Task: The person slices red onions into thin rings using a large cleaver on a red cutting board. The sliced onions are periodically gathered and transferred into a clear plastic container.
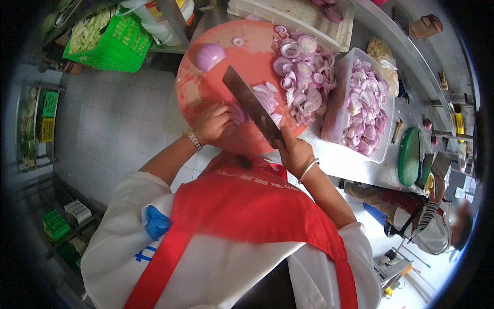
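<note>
My right hand (296,152) grips the handle of a cleaver (252,106), its dark blade slanting up and left over the round red cutting board (241,83). My left hand (212,124) rests at the board's near left, fingers bent against a piece of red onion (238,114) beside the blade. Fresh onion slices (266,96) lie just right of the blade. An onion half (210,56) sits cut face down at the upper left, with a small onion ring (238,41) near it. Onion rings (305,73) are heaped along the board's right edge.
Right of the board stands a clear plastic tub (332,121) full of sliced onion. Behind is a white plastic crate (293,21). A green basket (125,42) of shredded vegetable stands upper left. Farther right, a co-worker (432,228) holds a cleaver (441,164) near a green board (409,156).
</note>
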### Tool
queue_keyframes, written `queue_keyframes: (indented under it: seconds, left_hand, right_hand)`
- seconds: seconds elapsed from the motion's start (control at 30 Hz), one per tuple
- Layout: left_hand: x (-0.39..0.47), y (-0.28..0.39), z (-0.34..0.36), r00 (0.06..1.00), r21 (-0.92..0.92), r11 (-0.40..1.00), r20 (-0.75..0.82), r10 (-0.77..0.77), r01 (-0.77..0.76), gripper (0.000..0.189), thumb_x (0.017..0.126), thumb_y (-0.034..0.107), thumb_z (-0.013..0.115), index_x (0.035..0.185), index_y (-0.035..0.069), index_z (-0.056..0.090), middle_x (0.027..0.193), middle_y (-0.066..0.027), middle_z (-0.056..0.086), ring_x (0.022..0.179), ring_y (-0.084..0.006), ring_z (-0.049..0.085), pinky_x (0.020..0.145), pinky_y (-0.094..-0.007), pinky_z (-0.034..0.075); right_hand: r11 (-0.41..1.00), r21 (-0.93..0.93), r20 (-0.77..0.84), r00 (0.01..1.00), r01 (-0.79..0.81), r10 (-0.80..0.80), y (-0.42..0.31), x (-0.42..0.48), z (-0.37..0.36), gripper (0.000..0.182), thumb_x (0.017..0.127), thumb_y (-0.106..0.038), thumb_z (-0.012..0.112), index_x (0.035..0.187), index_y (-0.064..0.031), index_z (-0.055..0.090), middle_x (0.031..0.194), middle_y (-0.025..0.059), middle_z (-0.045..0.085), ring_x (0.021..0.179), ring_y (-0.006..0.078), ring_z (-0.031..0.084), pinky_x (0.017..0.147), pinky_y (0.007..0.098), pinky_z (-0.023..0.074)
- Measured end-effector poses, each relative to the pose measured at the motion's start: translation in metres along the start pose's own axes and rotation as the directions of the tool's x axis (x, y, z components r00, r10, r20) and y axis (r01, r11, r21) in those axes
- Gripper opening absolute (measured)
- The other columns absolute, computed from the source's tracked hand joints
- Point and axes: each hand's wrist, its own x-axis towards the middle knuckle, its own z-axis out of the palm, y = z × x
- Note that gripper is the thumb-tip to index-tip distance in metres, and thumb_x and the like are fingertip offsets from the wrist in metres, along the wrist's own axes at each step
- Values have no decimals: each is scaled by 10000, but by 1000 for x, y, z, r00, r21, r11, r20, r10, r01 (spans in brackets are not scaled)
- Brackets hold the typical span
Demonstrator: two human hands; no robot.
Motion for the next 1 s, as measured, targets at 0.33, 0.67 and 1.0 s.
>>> queue_keyframes:
  seconds: [0.33, 0.67, 1.0]
  left_hand:
    - [52, 19, -50, 958, -272, 952, -206, -199, 139, 482, 778, 220, 645, 1166, 38, 423, 1107, -159, 504, 1060, -312, 473, 920, -390, 363]
    - [106, 62, 17, 925, 146, 936, 264, 274, -319, 567, 812, 403, 533, 1338, 279, 361, 1408, -118, 253, 1281, -364, 225, 1048, -550, 115]
    - [117, -4, 20, 960, 15, 985, 224, 167, -175, 557, 797, 359, 576, 1250, 61, 445, 1302, -142, 401, 1228, -299, 343, 1032, -413, 248]
  right_hand:
    - [926, -363, -183, 967, 101, -177, 29, -34, -29, 207, 715, -42, 532, 905, -121, 515, 949, 78, 476, 648, 235, 586, 522, 355, 496]
    - [896, -376, -174, 932, 235, -317, 18, -31, -19, 155, 708, -86, 543, 859, -92, 514, 884, 77, 486, 678, 208, 582, 550, 318, 488]
    - [683, 662, -11, 906, -310, 423, 47, -134, 9, 142, 809, -15, 577, 937, -43, 521, 752, 24, 527, 531, 75, 473, 467, 226, 373]
